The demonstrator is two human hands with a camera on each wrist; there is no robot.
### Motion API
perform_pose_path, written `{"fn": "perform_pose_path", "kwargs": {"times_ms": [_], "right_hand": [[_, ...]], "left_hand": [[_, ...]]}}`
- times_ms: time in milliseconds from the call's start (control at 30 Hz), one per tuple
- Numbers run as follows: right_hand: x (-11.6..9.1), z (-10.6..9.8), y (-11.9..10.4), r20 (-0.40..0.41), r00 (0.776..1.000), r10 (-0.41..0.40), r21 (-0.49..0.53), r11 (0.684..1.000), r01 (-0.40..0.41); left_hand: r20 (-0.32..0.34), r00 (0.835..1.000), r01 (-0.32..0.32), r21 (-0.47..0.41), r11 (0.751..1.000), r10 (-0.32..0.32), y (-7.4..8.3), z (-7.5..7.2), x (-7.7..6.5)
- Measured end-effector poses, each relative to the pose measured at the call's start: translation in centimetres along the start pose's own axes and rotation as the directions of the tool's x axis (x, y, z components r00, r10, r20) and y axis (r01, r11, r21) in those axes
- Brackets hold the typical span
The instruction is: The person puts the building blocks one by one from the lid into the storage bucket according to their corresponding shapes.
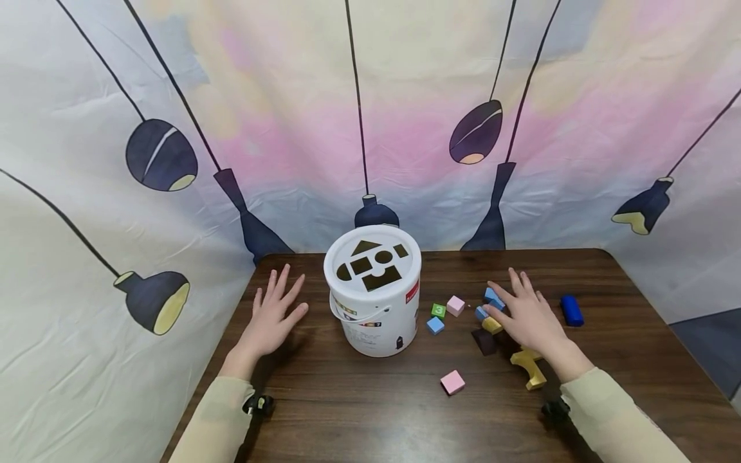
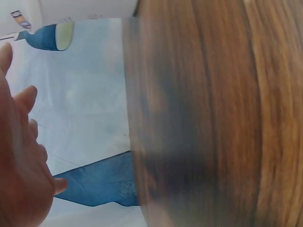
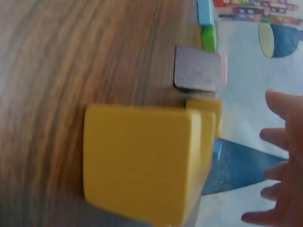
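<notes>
My left hand (image 1: pixel 272 318) is left of the white bucket (image 1: pixel 379 337), fingers spread and holding nothing; the left wrist view shows the same hand (image 2: pixel 23 161) beside the table edge. On the bucket sits a white lid (image 1: pixel 384 238) with several shaped holes. My right hand (image 1: pixel 531 318) spreads its fingers over a group of blocks and grips none. Around it are a blue block (image 1: pixel 494 296), a yellow block (image 1: pixel 492 325), a dark brown block (image 1: pixel 485 342) and a yellow arch block (image 1: pixel 536 382). The arch block (image 3: pixel 135 161) looms large in the right wrist view.
Between bucket and right hand lie a green block marked 3 (image 1: pixel 439 311), a light blue block (image 1: pixel 435 325) and a pink block (image 1: pixel 455 306). Another pink block (image 1: pixel 453 382) is nearer the front. A blue cylinder (image 1: pixel 572 310) lies far right. Patterned cloth (image 1: pixel 301 128) hangs behind the table.
</notes>
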State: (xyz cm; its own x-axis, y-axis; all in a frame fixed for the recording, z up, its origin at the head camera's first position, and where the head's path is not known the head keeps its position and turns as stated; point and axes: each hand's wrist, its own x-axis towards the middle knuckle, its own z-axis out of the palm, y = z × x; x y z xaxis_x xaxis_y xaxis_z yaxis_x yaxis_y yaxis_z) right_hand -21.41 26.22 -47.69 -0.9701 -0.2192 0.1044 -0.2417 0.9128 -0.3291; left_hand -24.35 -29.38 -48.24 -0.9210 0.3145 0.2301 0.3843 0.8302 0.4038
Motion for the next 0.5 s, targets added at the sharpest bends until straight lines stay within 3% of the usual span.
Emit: {"fn": "perform_pose_path", "kwargs": {"times_ms": [167, 300, 400, 500], "right_hand": [[-0.3, -0.7, 1.3, -0.033, 0.999, 0.005, 0.112, 0.994, -0.001], [-0.7, -1.4, 2.7, -0.076, 0.997, 0.000, 0.207, 0.978, 0.015], [-1.1, -2.1, 3.8, -0.141, 0.990, -0.010, 0.235, 0.971, 0.043], [-1.6, -3.1, 4.8, -0.207, 0.978, 0.013, 0.241, 0.970, 0.038]], "left_hand": [[-0.107, 0.994, -0.037, -0.187, 0.982, 0.017, 1.1, -0.8, -0.1], [-0.219, 0.976, -0.074, -0.276, 0.958, 0.013, 2.3, -1.4, -0.1], [-0.320, 0.947, -0.111, -0.303, 0.946, 0.008, 3.3, -1.7, 0.0], [-0.420, 0.907, -0.147, -0.338, 0.930, -0.009, 4.5, -2.1, 0.2]]}}
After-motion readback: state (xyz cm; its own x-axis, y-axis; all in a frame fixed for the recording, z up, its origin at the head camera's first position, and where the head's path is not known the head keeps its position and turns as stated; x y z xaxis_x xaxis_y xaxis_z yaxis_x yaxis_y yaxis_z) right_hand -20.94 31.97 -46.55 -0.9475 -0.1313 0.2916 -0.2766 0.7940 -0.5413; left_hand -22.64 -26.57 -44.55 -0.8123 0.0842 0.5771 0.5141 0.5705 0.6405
